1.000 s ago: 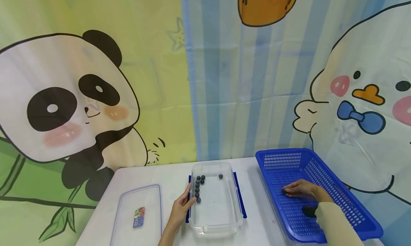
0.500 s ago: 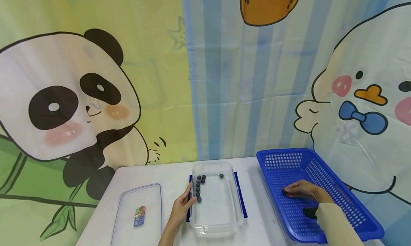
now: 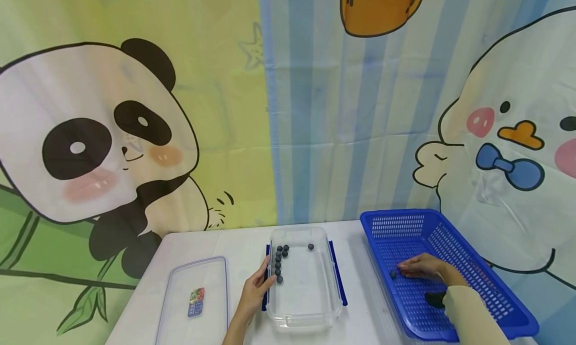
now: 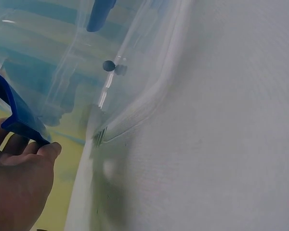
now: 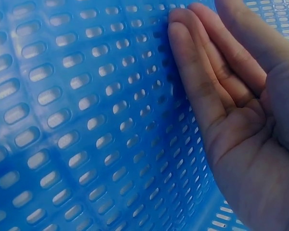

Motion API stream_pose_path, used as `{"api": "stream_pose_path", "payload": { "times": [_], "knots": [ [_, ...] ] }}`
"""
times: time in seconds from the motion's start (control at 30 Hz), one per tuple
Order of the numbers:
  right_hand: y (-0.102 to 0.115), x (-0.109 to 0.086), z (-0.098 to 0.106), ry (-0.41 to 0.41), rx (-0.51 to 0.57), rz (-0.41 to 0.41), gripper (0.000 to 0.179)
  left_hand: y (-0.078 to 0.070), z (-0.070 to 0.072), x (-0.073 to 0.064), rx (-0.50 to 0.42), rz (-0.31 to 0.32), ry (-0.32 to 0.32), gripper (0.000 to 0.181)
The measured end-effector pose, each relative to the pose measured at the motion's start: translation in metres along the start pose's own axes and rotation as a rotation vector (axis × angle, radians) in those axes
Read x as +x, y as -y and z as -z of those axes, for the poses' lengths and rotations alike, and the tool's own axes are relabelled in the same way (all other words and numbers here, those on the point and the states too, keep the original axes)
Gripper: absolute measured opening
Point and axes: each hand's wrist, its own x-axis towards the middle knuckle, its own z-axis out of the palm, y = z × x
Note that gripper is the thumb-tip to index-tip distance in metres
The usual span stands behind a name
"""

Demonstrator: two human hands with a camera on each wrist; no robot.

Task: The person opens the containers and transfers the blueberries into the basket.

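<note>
My left hand (image 3: pixel 255 291) grips the left side of a clear plastic box (image 3: pixel 310 300). In the left wrist view, its fingers and thumb pinch the box's blue side clip (image 4: pixel 24 120). Several blueberries (image 3: pixel 278 266) form a line along the box's left wall, and a lone blueberry (image 3: pixel 311 246) lies near the back right. Inside the blue basket (image 3: pixel 416 330) is my right hand (image 3: pixel 423 266), low over the floor. Just left of its fingertips, a blueberry (image 3: pixel 393 275) lies loose. The right wrist view has the fingers fairly straight beside the perforated basket wall (image 5: pixel 86 120), with nothing between them.
A clear lid (image 3: pixel 211 325) with a coloured label (image 3: pixel 196 302) lies on the white table (image 3: pixel 245 240), left of the box. Something dark (image 3: pixel 434 299) sits by my right wrist. A printed curtain (image 3: pixel 315 110) hangs behind the table.
The blueberry at my right fingertips has come away from them and shifted left and towards me on the basket floor. My left hand keeps its hold on the box.
</note>
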Motion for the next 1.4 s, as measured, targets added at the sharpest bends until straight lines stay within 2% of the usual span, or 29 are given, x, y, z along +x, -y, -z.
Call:
{"api": "stream_pose_path", "payload": {
  "times": [0.17, 0.27, 0.37, 0.47, 0.6, 0.73, 0.87, 0.93, 1.0, 1.1, 1.23, 1.27, 1.4],
  "knots": [
    [0.003, -0.003, -0.002, -0.058, -0.028, -0.025, 0.032, 0.016, 0.002, 0.006, 0.010, -0.007, -0.008, 0.062],
    [0.008, -0.003, -0.001, -0.124, -0.089, -0.027, 0.039, 0.018, 0.002, 0.006, 0.011, -0.019, -0.016, 0.060],
    [0.026, -0.002, -0.004, -0.242, -0.132, 0.008, 0.046, 0.010, 0.001, 0.003, -0.008, -0.022, -0.009, 0.062],
    [0.058, 0.000, -0.014, -0.397, -0.141, 0.095, 0.050, 0.009, 0.001, 0.002, -0.012, -0.023, -0.013, 0.062],
    [0.110, 0.010, -0.055, -0.646, -0.125, 0.223, 0.047, 0.017, 0.003, 0.004, 0.001, -0.038, -0.045, 0.057],
    [0.154, 0.035, -0.121, -0.849, -0.023, 0.375, 0.037, 0.019, 0.003, 0.005, 0.007, -0.039, -0.059, 0.057],
    [0.183, 0.068, -0.190, -0.949, 0.129, 0.554, 0.028, 0.022, 0.000, 0.006, 0.008, -0.042, -0.058, 0.056],
    [0.189, 0.087, -0.218, -0.988, 0.171, 0.650, 0.026, 0.022, -0.002, 0.006, 0.013, -0.049, -0.048, 0.056],
    [0.191, 0.105, -0.240, -1.026, 0.190, 0.703, 0.025, 0.020, -0.003, 0.006, 0.009, -0.050, -0.032, 0.056],
    [0.185, 0.125, -0.263, -1.099, 0.203, 0.692, 0.022, 0.011, -0.006, 0.002, -0.015, -0.039, -0.003, 0.059],
    [0.170, 0.142, -0.281, -1.155, 0.229, 0.598, 0.019, 0.000, -0.006, -0.004, -0.054, -0.031, 0.002, 0.062],
    [0.166, 0.145, -0.284, -1.167, 0.227, 0.580, 0.019, 0.000, -0.005, -0.004, -0.056, -0.030, -0.002, 0.062],
    [0.156, 0.154, -0.292, -1.219, 0.215, 0.589, 0.020, 0.009, 0.001, 0.000, -0.032, -0.026, -0.021, 0.060]
  ]
}}
